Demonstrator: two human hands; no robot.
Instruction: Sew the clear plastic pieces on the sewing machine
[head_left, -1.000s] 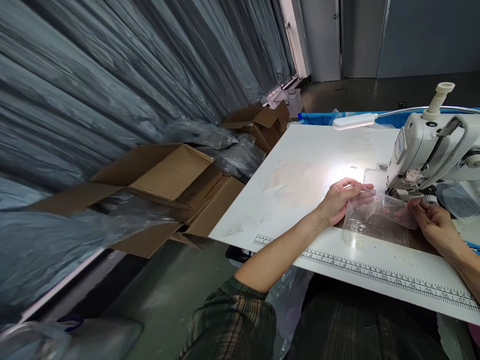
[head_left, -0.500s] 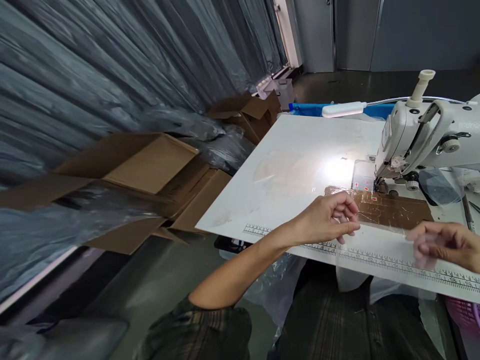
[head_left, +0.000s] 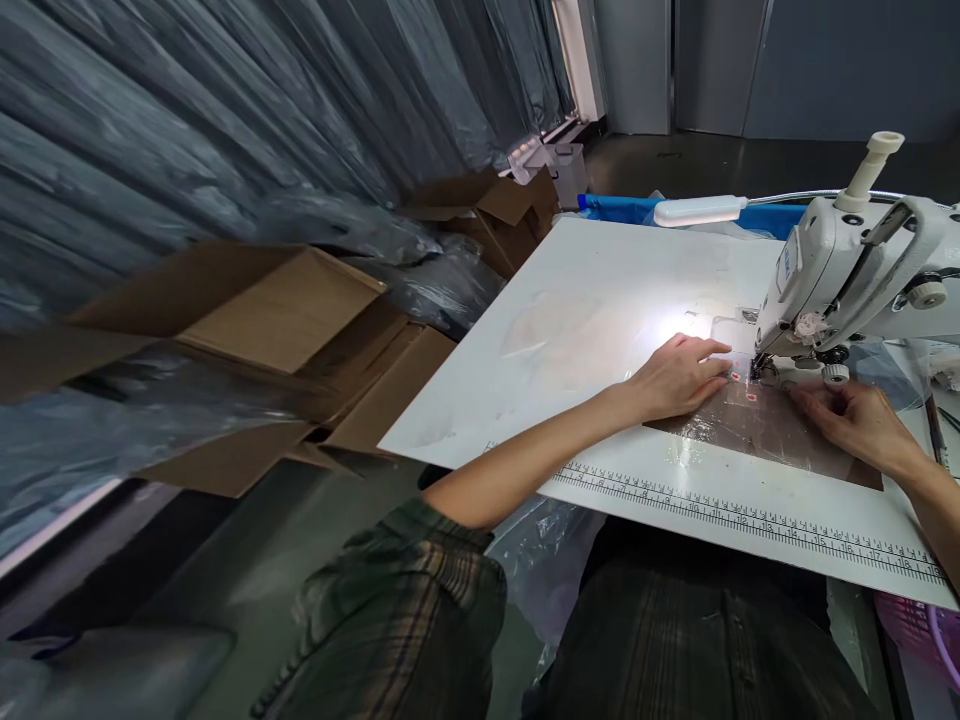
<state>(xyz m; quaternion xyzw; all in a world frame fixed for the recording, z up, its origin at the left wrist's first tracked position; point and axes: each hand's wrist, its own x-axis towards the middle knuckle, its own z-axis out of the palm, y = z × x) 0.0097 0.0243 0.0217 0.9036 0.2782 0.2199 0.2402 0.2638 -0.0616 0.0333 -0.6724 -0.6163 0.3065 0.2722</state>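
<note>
A clear plastic sheet [head_left: 739, 425] lies over a brown flat piece [head_left: 806, 440] on the white table, below the needle of the white sewing machine [head_left: 817, 260]. Small red marks show near the presser foot [head_left: 759, 368]. My left hand [head_left: 679, 375] rests flat on the sheet, left of the needle, fingers stretched out. To the right of the needle, my right hand [head_left: 851, 415] has its thumb and fingers drawn together at the plastic; its fingertips are partly hidden.
A printed ruler [head_left: 720, 520] runs along the front edge of the table [head_left: 585, 330]. Open cardboard boxes [head_left: 285, 310] and plastic wrap stand at the left. A white lamp [head_left: 701, 210] is behind the machine, and a pink basket [head_left: 911, 630] sits below at the right.
Both hands have moved forward from the front edge to the needle area. The clear plastic is now spread over the brown piece, and my left hand has flattened onto it.
</note>
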